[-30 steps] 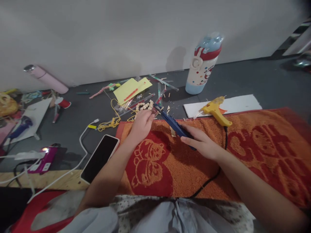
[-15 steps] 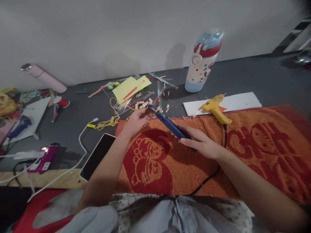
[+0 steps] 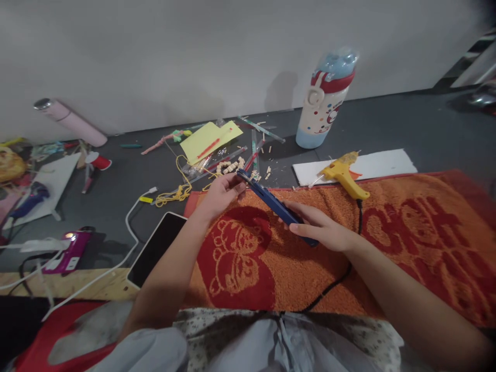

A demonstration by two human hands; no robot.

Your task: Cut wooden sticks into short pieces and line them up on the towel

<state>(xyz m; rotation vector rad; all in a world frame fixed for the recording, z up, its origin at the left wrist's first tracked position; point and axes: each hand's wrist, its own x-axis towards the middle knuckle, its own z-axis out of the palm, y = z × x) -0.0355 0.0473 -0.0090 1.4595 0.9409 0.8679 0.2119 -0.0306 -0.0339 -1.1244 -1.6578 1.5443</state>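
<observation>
My right hand (image 3: 320, 230) is closed round the handles of a blue cutting tool (image 3: 271, 201), whose jaws point up and left over the orange and red towel (image 3: 406, 232). At the jaws, my left hand (image 3: 219, 194) pinches something small that I cannot make out. Just beyond the fingertips, small wooden stick pieces (image 3: 230, 166) lie scattered on the dark floor.
A yellow glue gun (image 3: 343, 173) rests on a white board (image 3: 382, 163), its black cord crossing the towel. A blue-and-white bottle (image 3: 323, 101) stands behind. A phone (image 3: 157, 248) with white cable, yellow paper (image 3: 211, 139), yellow cord (image 3: 174, 194) and a pink flask (image 3: 70, 121) lie left.
My left hand lifted off the wooden pieces and drew back to the tool's jaws. The tool tip rose slightly; my right hand kept its grip.
</observation>
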